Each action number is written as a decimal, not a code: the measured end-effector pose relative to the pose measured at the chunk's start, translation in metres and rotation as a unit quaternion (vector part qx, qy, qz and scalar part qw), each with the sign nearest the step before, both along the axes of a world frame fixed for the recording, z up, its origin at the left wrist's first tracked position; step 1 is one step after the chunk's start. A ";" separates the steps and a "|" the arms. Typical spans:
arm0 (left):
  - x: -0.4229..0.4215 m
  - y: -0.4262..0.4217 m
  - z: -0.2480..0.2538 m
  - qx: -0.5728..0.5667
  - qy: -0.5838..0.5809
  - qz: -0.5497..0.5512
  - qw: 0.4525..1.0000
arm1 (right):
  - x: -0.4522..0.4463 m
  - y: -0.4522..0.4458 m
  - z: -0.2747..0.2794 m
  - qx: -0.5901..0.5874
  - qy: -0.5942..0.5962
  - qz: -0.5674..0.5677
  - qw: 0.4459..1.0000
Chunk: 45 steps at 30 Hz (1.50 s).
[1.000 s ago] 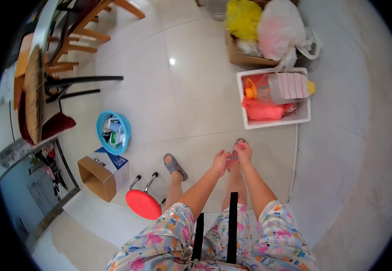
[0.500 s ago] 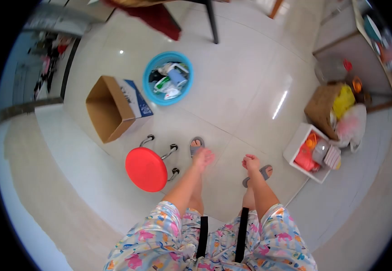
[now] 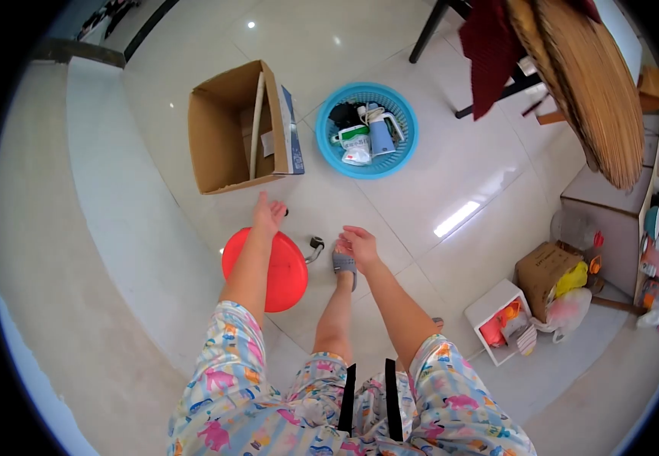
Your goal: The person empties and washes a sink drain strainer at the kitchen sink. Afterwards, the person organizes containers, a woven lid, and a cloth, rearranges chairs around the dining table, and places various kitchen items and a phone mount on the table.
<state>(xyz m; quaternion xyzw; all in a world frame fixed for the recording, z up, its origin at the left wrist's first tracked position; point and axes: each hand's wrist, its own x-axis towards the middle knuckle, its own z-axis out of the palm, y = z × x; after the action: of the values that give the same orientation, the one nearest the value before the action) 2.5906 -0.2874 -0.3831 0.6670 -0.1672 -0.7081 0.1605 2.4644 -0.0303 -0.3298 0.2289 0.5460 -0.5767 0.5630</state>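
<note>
My left hand reaches forward with its fingers apart, holding nothing. It is just short of the near edge of an open cardboard box, with my forearm crossing over a round red stool. A long pale rod leans inside the box. My right hand hangs above my sandalled foot, its fingers loosely bent and apart, with nothing in it. Ahead of it stands a blue plastic basket, which holds a blue-and-white appliance with a handle, a green-and-white packet and a dark item.
At the right sit a white foam box with red and orange items, a brown carton and a plastic bag. Brown layered material and a dark red cloth are at upper right. A wall runs along the left.
My view has turned left and moved nearer the cardboard box, bringing its inside and the rod into sight. My left hand has moved over the stool toward the box.
</note>
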 end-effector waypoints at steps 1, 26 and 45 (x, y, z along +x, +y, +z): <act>-0.002 -0.016 -0.005 0.004 0.005 0.017 1.000 | 0.002 -0.019 0.003 -0.001 -0.002 0.001 1.000; 0.045 -0.013 0.103 -0.111 0.035 0.038 0.992 | 0.017 -0.100 0.062 0.013 0.095 0.050 0.994; 0.020 0.284 0.191 -0.198 -0.008 -0.496 0.845 | 0.080 0.226 0.127 0.034 0.079 -0.198 0.976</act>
<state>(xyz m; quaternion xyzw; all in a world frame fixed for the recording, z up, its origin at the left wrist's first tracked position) 2.6108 -0.0036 -0.1920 0.4548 -0.6136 -0.6399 -0.0846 2.5447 0.1960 -0.2029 0.3054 0.5522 -0.6738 0.3845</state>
